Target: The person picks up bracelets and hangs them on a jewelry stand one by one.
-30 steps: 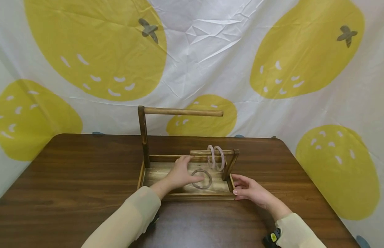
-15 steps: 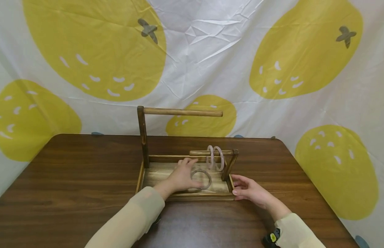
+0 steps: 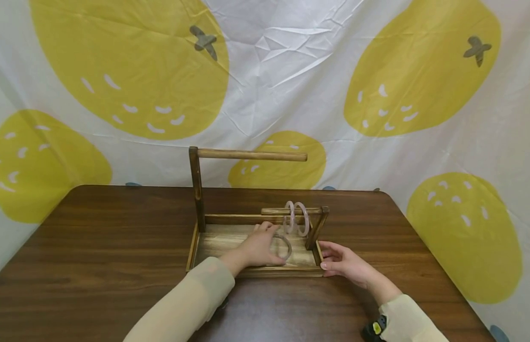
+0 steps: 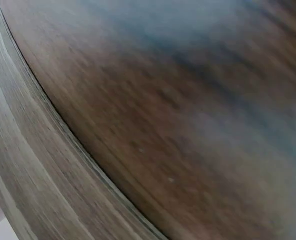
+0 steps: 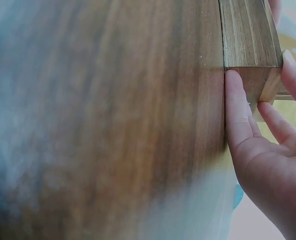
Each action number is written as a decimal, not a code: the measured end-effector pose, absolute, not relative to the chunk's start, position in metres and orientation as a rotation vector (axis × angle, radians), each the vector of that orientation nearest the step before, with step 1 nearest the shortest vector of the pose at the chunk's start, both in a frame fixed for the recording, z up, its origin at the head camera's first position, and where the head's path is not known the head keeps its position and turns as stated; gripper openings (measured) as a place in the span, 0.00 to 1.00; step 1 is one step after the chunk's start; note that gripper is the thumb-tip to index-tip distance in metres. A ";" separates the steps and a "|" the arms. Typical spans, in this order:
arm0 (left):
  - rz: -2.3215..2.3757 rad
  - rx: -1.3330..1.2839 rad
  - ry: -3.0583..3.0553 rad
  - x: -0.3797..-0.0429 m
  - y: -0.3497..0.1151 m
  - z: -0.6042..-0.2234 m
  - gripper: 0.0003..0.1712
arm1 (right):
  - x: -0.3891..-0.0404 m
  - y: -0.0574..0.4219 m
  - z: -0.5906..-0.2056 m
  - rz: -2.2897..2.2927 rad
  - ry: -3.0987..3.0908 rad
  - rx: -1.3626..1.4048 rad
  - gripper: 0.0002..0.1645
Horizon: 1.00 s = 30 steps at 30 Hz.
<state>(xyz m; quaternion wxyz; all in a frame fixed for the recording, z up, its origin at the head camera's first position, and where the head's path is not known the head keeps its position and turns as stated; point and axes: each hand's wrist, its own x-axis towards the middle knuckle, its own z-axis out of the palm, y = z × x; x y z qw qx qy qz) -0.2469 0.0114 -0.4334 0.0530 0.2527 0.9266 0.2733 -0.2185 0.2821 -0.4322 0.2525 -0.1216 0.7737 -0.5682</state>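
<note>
A wooden bangle stand (image 3: 248, 271) has a shallow tray base, a tall post with an upper bar (image 3: 252, 155) at left and a short post with a lower bar (image 3: 273, 211) at right. Two pale pink bangles (image 3: 302, 219) hang on the lower bar. A greyish bangle (image 3: 288, 243) lies flat in the tray. My left hand (image 3: 258, 247) is over its left part, thumb at the near edge and fingers at the far edge. At the tray's right end, my right hand (image 3: 346, 265) holds the corner; its fingers (image 5: 238, 110) touch the end wall in the right wrist view.
The stand rests on a dark brown wooden table (image 3: 98, 251). Behind the table hangs a white cloth (image 3: 286, 85) printed with yellow fruit. A dark wrist device (image 3: 373, 328) is at the right cuff. The left wrist view shows mainly tabletop and the tray's front wall (image 4: 47, 150).
My left hand has moved right and slightly nearer, its thumb and fingers coming round the greyish bangle. That bangle and the hanging ones stay in place, as does my right hand.
</note>
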 end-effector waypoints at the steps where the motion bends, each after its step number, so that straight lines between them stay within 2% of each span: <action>1: 0.815 0.779 2.816 -0.247 0.013 -0.433 0.53 | -0.218 0.282 -0.432 -1.546 2.105 -0.330 0.46; 24: 0.504 0.819 2.854 -0.248 0.023 -0.425 0.40 | -0.216 0.280 -0.428 -1.547 2.110 -0.324 0.45; 30: 0.467 0.795 2.882 -0.249 0.018 -0.424 0.43 | -0.216 0.280 -0.429 -1.550 2.110 -0.326 0.44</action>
